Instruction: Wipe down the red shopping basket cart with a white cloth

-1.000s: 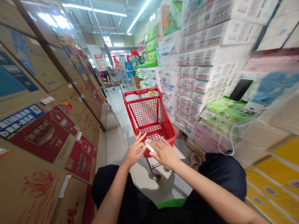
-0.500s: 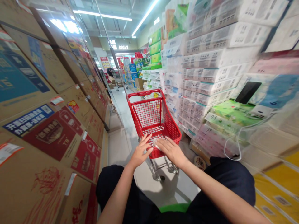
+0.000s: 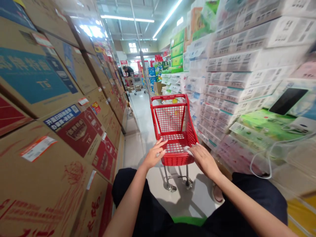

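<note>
A small red shopping cart [image 3: 191,135] with a grid-like plastic basket stands in front of my knees on metal legs with casters. My left hand [image 3: 155,154] is at the near left corner of the basket, fingers spread apart, nothing held in them. At the near right corner, my right hand [image 3: 203,159] presses a crumpled white wipe [image 3: 188,150] against the rim under its fingertips. Part of the wipe is hidden by the fingers. The cart's handle [image 3: 169,97] is on the far side.
Stacked cardboard boxes [image 3: 81,126] wall the left side. White tissue packs [image 3: 228,77] are piled on the right, where a black phone [image 3: 288,101] and a white cable [image 3: 251,161] lie on green packs. Farther down the aisle, a person [image 3: 128,70] bends beside a metal cart [image 3: 137,82].
My hands have moved apart, the right one going with the wipe toward the basket's right corner. The view has turned left, and the cart now appears straighter and farther right.
</note>
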The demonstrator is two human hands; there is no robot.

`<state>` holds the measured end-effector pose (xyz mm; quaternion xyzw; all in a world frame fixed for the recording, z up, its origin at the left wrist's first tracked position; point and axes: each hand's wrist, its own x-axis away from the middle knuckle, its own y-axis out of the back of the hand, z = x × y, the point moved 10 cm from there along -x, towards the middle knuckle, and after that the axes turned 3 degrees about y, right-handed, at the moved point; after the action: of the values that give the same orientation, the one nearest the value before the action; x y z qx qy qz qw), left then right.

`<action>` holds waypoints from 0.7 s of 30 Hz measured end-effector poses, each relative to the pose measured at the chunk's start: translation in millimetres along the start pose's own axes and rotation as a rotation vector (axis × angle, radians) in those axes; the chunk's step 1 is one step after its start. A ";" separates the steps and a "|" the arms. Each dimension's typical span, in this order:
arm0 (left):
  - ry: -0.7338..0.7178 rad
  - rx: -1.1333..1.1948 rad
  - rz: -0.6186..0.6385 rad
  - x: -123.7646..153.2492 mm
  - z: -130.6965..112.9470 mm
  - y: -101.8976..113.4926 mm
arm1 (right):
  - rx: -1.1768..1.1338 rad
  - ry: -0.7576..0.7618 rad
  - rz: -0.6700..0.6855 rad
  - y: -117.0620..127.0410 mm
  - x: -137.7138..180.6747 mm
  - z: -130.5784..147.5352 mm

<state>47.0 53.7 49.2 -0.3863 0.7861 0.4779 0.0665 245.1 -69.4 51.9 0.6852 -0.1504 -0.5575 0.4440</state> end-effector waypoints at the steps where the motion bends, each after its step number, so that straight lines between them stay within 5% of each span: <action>1: 0.008 -0.012 -0.024 2.0 5.5 6.3 | -0.016 0.008 -0.004 0.4 -0.1 10.4; 8: 0.093 -0.303 -0.219 4.7 17.1 40.6 | -0.143 0.193 0.125 7.0 -11.4 63.0; 13: 0.077 -0.396 -0.194 -5.5 -31.1 6.1 | -0.191 0.284 0.188 5.8 -24.7 61.1; 17: 0.114 -0.391 -0.115 -9.0 -48.9 -28.1 | -0.200 0.256 0.184 0.8 -36.4 26.2; 21: 0.144 -0.413 -0.049 -10.9 -43.4 -35.4 | -0.099 0.090 0.107 6.5 -43.3 -48.0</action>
<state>89.7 16.2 52.7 -0.4436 0.6648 0.5982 -0.0586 275.6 -21.6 83.5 0.6776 -0.1387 -0.5087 0.5127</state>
